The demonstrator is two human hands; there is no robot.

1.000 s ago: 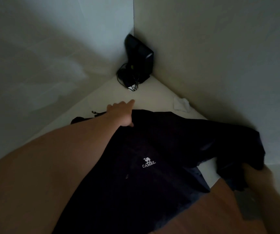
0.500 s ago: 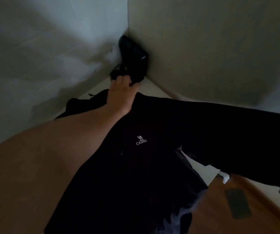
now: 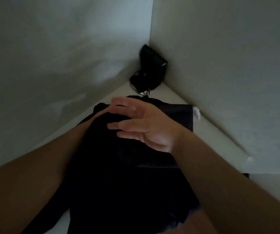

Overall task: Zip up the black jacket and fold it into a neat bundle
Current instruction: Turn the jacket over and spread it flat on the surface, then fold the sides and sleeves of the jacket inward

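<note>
The black jacket [image 3: 129, 174] lies on the white desk [image 3: 173, 97], filling the middle and reaching toward the corner at 12 o'clock. The right hand [image 3: 142, 125] is over its upper part, fingers straight and spread, pointing to 9 o'clock. The left forearm goes under a fold of the fabric; the left hand is hidden, so I cannot tell its state. A black device [image 3: 151, 65] with cables stands in the corner. No container is visible.
</note>
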